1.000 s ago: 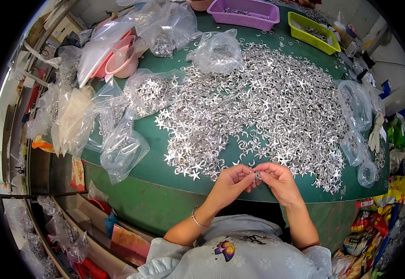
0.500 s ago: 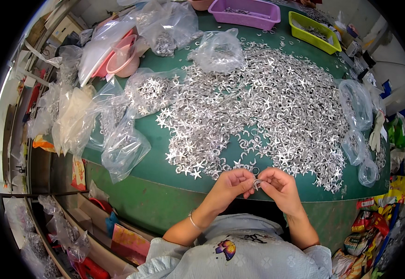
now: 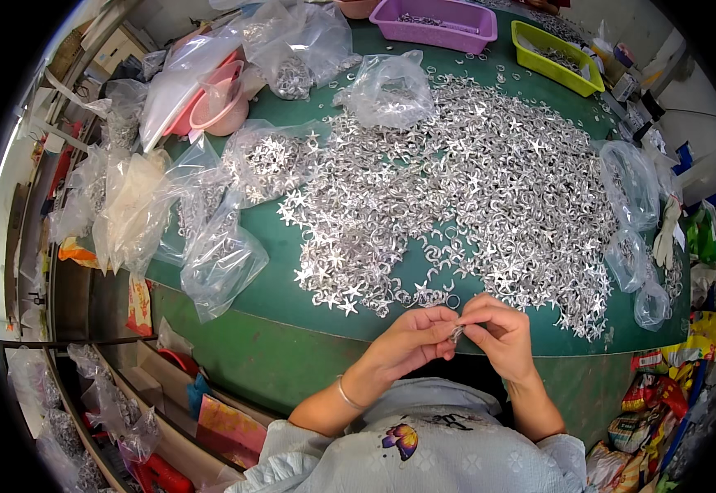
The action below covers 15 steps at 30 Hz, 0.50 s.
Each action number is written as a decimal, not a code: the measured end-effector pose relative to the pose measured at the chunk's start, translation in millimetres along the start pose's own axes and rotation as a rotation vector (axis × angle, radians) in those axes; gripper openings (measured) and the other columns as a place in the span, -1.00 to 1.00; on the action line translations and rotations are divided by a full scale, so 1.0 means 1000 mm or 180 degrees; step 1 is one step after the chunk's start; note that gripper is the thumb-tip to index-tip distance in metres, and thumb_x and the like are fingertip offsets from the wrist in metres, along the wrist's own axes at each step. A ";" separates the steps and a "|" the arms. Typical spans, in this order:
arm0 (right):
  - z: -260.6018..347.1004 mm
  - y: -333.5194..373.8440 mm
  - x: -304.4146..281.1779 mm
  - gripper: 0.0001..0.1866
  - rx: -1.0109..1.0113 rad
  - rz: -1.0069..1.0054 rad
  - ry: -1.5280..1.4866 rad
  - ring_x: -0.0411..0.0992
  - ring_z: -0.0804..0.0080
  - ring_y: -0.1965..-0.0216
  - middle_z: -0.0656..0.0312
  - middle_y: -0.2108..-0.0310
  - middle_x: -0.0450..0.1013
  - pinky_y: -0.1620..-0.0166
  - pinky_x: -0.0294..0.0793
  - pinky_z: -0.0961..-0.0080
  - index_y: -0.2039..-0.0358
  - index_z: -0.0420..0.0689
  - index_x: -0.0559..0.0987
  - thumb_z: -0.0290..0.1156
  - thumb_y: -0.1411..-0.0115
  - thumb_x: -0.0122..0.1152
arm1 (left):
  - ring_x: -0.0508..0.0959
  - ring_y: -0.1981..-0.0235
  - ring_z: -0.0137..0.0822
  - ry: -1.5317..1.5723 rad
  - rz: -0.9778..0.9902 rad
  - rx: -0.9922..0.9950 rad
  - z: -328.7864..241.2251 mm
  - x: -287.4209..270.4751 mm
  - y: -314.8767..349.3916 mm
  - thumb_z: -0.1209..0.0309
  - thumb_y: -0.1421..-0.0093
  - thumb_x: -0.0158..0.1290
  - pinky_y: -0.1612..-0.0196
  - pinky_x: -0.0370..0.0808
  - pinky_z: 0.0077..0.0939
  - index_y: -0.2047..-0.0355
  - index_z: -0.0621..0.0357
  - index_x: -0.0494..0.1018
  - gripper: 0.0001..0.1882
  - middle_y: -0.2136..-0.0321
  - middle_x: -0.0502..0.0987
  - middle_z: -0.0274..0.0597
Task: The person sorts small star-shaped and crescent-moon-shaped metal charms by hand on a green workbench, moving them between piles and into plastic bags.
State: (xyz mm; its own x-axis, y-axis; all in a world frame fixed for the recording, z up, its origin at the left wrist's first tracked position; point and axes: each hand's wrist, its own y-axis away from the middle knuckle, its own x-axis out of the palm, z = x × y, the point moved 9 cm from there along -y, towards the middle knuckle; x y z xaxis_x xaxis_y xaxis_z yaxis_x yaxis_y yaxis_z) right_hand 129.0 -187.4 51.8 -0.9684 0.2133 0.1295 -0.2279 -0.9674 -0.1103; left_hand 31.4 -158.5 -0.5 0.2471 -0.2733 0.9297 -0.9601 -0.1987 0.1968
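Just past the table's near edge, my left hand (image 3: 414, 339) and my right hand (image 3: 497, 330) meet fingertip to fingertip. Between them they pinch a small silvery metal piece (image 3: 456, 333), partly covered by the fingers. It looks curved, but its exact shape is hard to make out. A thin silvery ring (image 3: 452, 301) lies on the green table right beyond my fingertips. Farther off spreads a wide heap of silvery star and crescent pieces (image 3: 530, 197). Some loose star pieces (image 3: 348, 306) lie at the heap's near left edge.
Clear plastic bags (image 3: 222, 263) and pink basins (image 3: 221, 111) crowd the left side. A purple tray (image 3: 432, 37) and a yellow-green tray (image 3: 559, 71) stand at the far edge. More clear bags (image 3: 630, 189) line the right edge. Colourful packages (image 3: 649, 394) are piled at lower right.
The small metal piece has been turned between my fingertips and now shows less. My left fingers have opened out slightly below it, and my right fingers have shifted their pinch.
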 end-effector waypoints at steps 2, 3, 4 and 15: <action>0.006 0.000 0.001 -0.80 -0.0036 -0.0003 0.0291 0.43 0.44 0.26 0.17 0.30 0.46 0.18 0.41 0.56 0.27 -0.26 0.64 -0.73 -0.07 0.24 | 0.52 0.31 -0.50 0.0332 0.0004 -0.0055 0.006 -0.002 -0.003 0.42 -0.29 0.08 0.25 0.50 -0.59 0.13 0.21 0.43 -0.82 0.32 0.52 -0.32; 0.009 -0.001 0.001 -0.79 -0.0054 -0.0003 0.0436 0.43 0.44 0.27 0.18 0.31 0.46 0.17 0.41 0.56 0.27 -0.24 0.64 -0.74 -0.05 0.25 | 0.53 0.30 -0.50 0.0449 -0.0153 -0.0015 0.008 -0.007 -0.004 0.42 -0.30 0.07 0.23 0.51 -0.58 0.12 0.21 0.43 -0.81 0.31 0.52 -0.32; 0.008 0.000 0.002 -0.78 -0.0038 -0.0036 0.0480 0.43 0.44 0.26 0.18 0.30 0.46 0.16 0.40 0.57 0.26 -0.23 0.64 -0.72 -0.06 0.24 | 0.53 0.29 -0.50 0.0567 -0.0311 0.0026 0.011 -0.012 -0.005 0.43 -0.30 0.07 0.21 0.53 -0.57 0.10 0.20 0.42 -0.80 0.30 0.52 -0.32; -0.006 -0.001 -0.003 -0.83 0.0176 -0.0290 0.0605 0.41 0.41 0.20 0.16 0.21 0.42 0.16 0.40 0.58 0.21 -0.30 0.59 -0.64 -0.19 0.12 | 0.53 0.33 -0.50 0.0421 -0.0482 0.0176 0.014 -0.021 -0.006 0.45 -0.34 -0.02 0.17 0.58 -0.46 0.02 0.19 0.40 -0.77 0.30 0.52 -0.31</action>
State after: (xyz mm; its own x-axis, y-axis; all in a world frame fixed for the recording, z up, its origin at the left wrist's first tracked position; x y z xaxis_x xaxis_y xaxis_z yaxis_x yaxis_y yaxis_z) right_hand 131.9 -186.7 45.4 -0.9470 0.3170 -0.0524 -0.3145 -0.9479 -0.0517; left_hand 33.5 -165.1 -25.5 0.3653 -0.1112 0.9242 -0.9037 -0.2804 0.3235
